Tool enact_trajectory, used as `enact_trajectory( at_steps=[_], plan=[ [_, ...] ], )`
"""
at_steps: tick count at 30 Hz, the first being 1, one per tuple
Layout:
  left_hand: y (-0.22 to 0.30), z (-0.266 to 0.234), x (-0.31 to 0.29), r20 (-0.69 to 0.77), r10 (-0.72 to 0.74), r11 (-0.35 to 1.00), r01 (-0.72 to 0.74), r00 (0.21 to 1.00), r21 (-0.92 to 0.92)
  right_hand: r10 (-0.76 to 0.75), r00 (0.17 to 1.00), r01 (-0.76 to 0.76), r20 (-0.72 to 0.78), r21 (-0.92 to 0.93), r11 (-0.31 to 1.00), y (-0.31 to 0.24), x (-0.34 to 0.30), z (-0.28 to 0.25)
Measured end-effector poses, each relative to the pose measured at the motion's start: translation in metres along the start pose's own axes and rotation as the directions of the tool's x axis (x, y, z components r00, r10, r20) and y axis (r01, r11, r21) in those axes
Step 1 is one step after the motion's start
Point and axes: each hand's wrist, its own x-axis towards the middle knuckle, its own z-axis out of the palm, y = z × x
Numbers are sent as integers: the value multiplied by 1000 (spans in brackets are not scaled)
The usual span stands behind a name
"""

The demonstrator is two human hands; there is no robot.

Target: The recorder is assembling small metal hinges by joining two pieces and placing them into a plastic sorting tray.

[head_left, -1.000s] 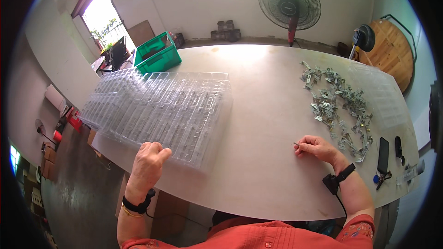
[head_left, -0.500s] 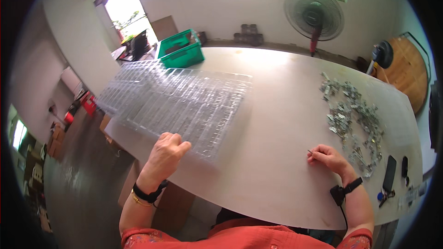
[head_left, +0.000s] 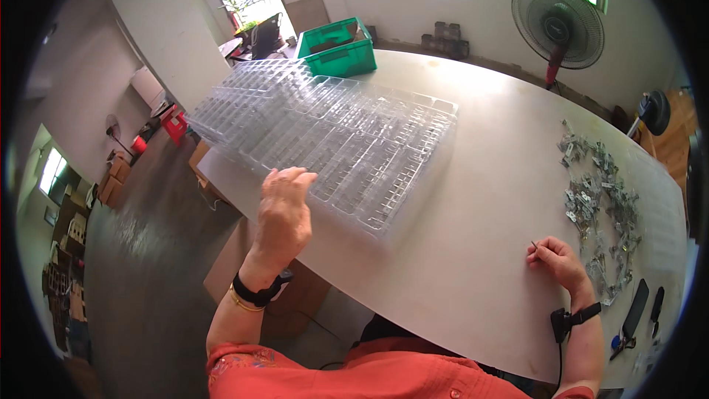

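Observation:
A stack of clear plastic compartment trays (head_left: 354,149) lies on the left of the table, rows of small metal-looking pieces showing through it. My left hand (head_left: 284,210) is at the stack's near edge, back of the hand up and fingers loosely stretched over the rim; whether the fingertips touch it I cannot tell. On the right, my right hand (head_left: 559,261) rests by the table top, thumb and finger pinching a small, thin dark piece (head_left: 535,244), too small to name. Beyond that hand lies a loose heap of small metal parts (head_left: 602,203).
The pale table (head_left: 473,251) carries a green crate (head_left: 340,59) at the far left, behind the trays. A dark flat object (head_left: 636,309) and keys (head_left: 625,342) lie at the right. A standing fan (head_left: 557,26) is beyond the far edge, and cardboard boxes (head_left: 292,292) stand below the near edge.
The view has swung left, so everything sits further right. My left hand has gone from a curled fist to loosely stretched fingers. My right hand keeps its pinch.

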Motion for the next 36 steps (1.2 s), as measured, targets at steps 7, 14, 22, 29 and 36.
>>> enact_trajectory(
  at_steps=[7,14,22,29,36],
  plan=[
    [42,-3,-2,-155,97,993,-107,983,-57,50,997,-40,66,-133,990,-1,18,4],
    [154,24,18,-50,379,819,-361,924,-446,-25,996,31,80,-72,997,10,10,-9],
    [230,84,53,335,451,339,189,827,-922,-50,993,71,104,-209,975,13,-16,5],
    [246,180,79,650,454,-114,763,609,-636,-273,949,120,-159,-619,776,-13,-86,-2],
    [229,223,68,644,545,-304,842,538,-446,-429,691,-177,-581,-712,679,0,-114,-81]
  ],
)
